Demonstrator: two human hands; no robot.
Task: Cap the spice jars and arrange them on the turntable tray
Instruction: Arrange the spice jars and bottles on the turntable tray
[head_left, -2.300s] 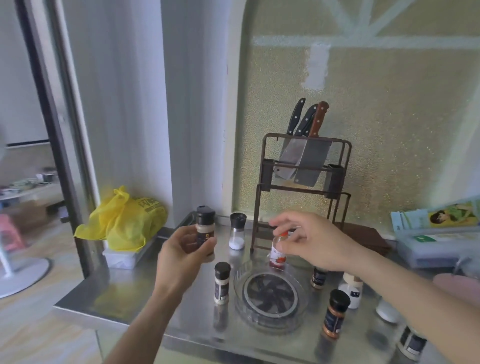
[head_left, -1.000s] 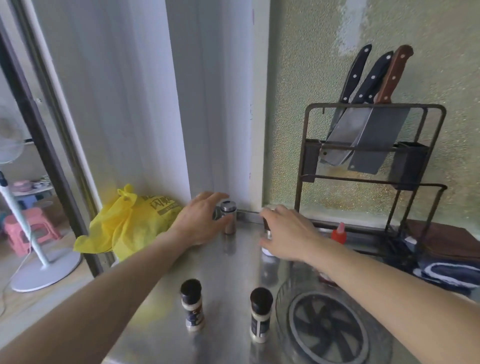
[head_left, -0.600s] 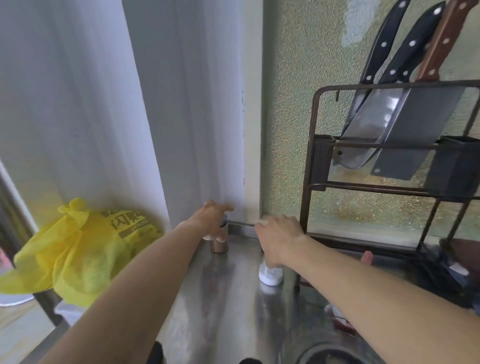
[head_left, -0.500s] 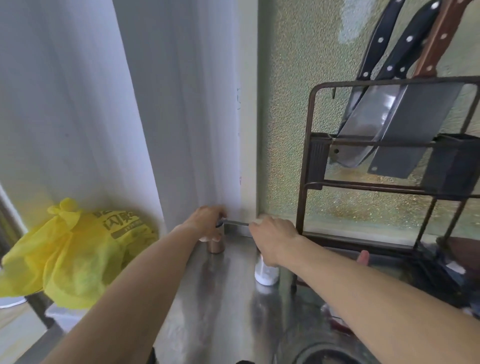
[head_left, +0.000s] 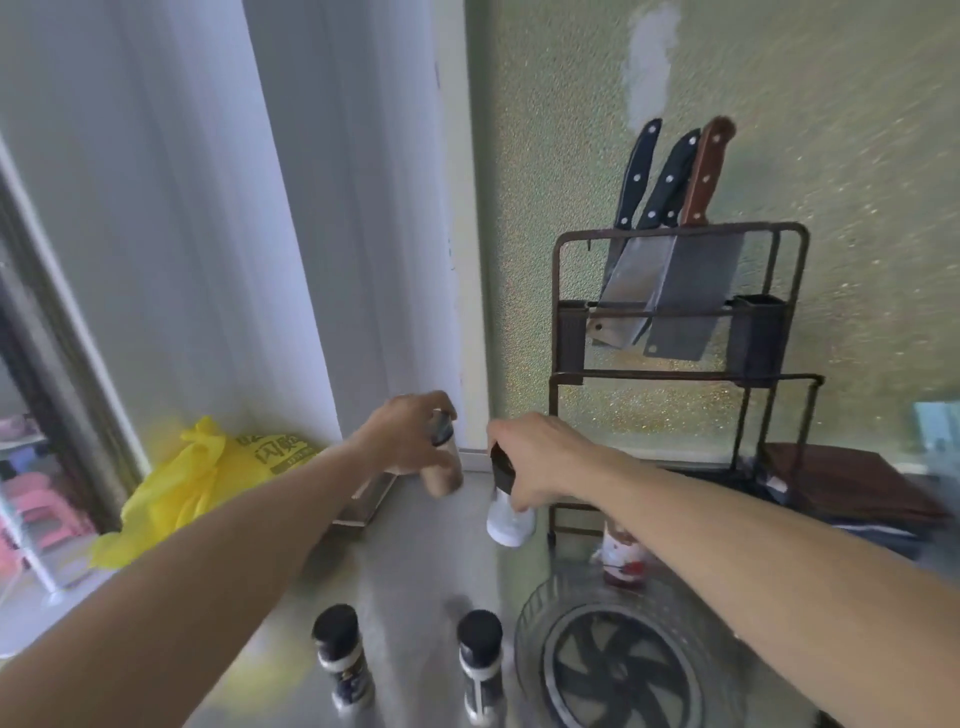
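A steel counter (head_left: 415, 566) runs beneath a speckled green wall, with a knife rack (head_left: 680, 364) at the back and a yellow bag (head_left: 208, 483) to the left. The left hand (head_left: 410, 436) grips a tan jar (head_left: 447, 470), tilted above the counter; the right hand (head_left: 540, 460) holds a white jar (head_left: 511, 525) by its black cap. On the turntable tray (head_left: 524, 618) stands a red jar (head_left: 623, 558). Two capped jars, one (head_left: 343, 657) further left than the other (head_left: 480, 662), stand beside the tray.
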